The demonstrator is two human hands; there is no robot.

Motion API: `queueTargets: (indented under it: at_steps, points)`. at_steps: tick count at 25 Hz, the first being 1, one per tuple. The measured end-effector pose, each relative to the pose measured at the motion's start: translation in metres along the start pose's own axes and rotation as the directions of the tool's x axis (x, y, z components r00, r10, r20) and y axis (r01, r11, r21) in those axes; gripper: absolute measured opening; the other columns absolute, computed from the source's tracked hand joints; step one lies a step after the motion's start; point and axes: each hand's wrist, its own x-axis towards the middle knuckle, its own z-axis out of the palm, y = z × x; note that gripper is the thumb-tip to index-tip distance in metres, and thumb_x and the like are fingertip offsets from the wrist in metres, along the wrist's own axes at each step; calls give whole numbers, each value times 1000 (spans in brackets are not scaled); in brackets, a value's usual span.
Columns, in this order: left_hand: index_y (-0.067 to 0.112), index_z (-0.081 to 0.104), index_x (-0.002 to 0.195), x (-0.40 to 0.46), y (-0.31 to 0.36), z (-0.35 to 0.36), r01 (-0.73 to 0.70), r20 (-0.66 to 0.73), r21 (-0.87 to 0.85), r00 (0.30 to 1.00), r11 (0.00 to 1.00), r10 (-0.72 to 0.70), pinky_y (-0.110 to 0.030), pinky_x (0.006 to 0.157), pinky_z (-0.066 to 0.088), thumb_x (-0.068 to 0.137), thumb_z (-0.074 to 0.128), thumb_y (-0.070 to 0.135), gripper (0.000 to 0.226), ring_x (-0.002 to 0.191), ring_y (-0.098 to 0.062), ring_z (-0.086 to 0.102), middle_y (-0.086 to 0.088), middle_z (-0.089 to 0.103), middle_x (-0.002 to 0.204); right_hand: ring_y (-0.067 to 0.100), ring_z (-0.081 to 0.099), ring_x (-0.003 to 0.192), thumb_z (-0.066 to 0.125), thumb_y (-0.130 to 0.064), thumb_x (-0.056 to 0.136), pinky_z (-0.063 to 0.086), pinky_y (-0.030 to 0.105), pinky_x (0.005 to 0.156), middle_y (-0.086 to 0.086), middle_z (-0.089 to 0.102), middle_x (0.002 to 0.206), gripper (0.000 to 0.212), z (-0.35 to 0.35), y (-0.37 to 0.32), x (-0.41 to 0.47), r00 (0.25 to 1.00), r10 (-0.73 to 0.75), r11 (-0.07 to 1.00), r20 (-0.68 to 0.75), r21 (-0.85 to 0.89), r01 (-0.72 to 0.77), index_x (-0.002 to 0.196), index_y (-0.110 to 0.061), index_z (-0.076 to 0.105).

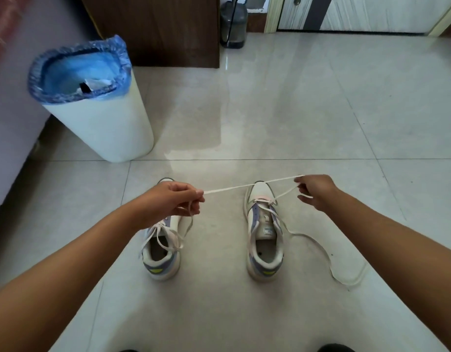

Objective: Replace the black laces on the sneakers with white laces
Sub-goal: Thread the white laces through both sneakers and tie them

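2 sneakers stand side by side on the tiled floor [295,110], toes pointing far. The left sneaker [162,250] is already threaded with white lace. The right sneaker [265,240] has its white lace [234,187] through the eyelets nearest the toe only. The left hand [173,201] pinches 1 stretch of that lace, pulled taut across the gap; the right hand [316,191] pinches it above the toe. A slack tail curls on the floor to the right. A white bin [104,128] with a blue liner stands far left, well apart; open floor lies beyond.
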Motion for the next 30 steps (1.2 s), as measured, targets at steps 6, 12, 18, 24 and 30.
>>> queueTargets:
  at_steps: [6, 12, 18, 24, 30]
  points:
    - [17, 71, 56, -18, -15, -77, -4, -178, -349, 982, 937, -62, -22, 57, 55, 91, 47, 19, 42, 54, -9, 57, 1, 57, 59, 11, 45, 56, 57, 1, 90, 44, 24, 56, 5, 48, 65, 20, 5, 3, 5, 995, 88, 990, -39, 115, -83, 71, -6, 56]
    - [20, 71, 65, -33, -33, -101, -26, -79, -460, 997, 888, -11, -18, 51, 48, 32, 94, 37, 44, 54, -6, 55, 5, 57, 65, 11, 51, 63, 61, -6, 89, 45, 22, 61, 2, 56, 72, 6, 40, -7, -23, 947, -216, 967, 239, -81, 241, 93, -6, 65]
    - [11, 74, 87, 25, -22, 8, 146, 189, -230, 976, 962, -103, -19, 57, 43, 75, 75, 31, 22, 55, -5, 39, 4, 41, 64, 14, 56, 83, 64, -6, 85, 43, 22, 71, 2, 61, 92, 15, 53, 6, -32, 857, -356, 834, 373, -287, 472, 98, -15, 64]
    - [13, 61, 88, 81, -33, 92, 225, -46, -393, 964, 891, -263, -19, 48, 47, 95, 54, 22, 13, 53, -8, 57, 4, 61, 63, 29, 48, 110, 59, -13, 85, 37, 24, 86, 11, 55, 110, 17, 43, 51, -23, 868, -337, 419, 365, -767, 485, 93, -14, 75]
    - [11, 69, 102, 96, -50, 117, 157, -275, -340, 926, 927, -258, -21, 57, 38, 90, 63, 24, 19, 66, -9, 46, 4, 57, 75, 25, 34, 117, 60, -22, 89, 34, 28, 98, 8, 43, 117, 17, 49, 62, -28, 864, -393, 528, 313, -693, 491, 100, -16, 72]
